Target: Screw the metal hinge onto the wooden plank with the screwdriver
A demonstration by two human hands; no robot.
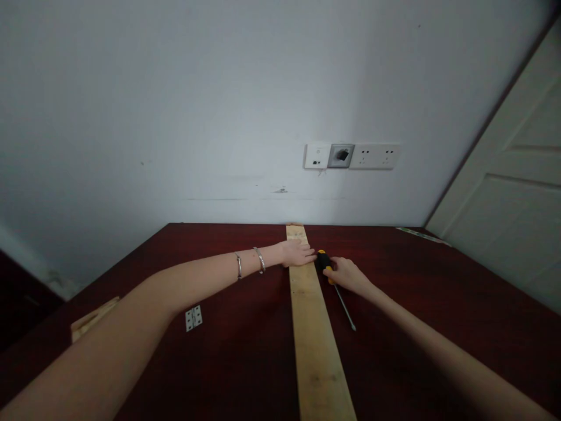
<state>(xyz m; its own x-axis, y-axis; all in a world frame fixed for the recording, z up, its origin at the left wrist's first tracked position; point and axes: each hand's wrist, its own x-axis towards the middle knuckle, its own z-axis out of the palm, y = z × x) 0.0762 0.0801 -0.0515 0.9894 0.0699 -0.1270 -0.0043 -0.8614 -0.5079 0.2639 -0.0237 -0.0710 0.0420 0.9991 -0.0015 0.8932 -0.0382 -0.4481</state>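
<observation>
A long pale wooden board lies on the dark red table, running from the wall side toward me. My left hand rests flat across its far part, fingers stretched to the right. Just right of the board, my right hand is closed around the yellow and black handle of a screwdriver. The metal shaft points back toward me, its tip near the tabletop. Left of the board lies a metal hinge with several holes. My right fingertips are partly hidden behind the handle.
The dark red table meets a white wall with a row of sockets. A small wooden piece sits at the left, partly behind my left forearm. A patterned strip lies at the back right, near a white door.
</observation>
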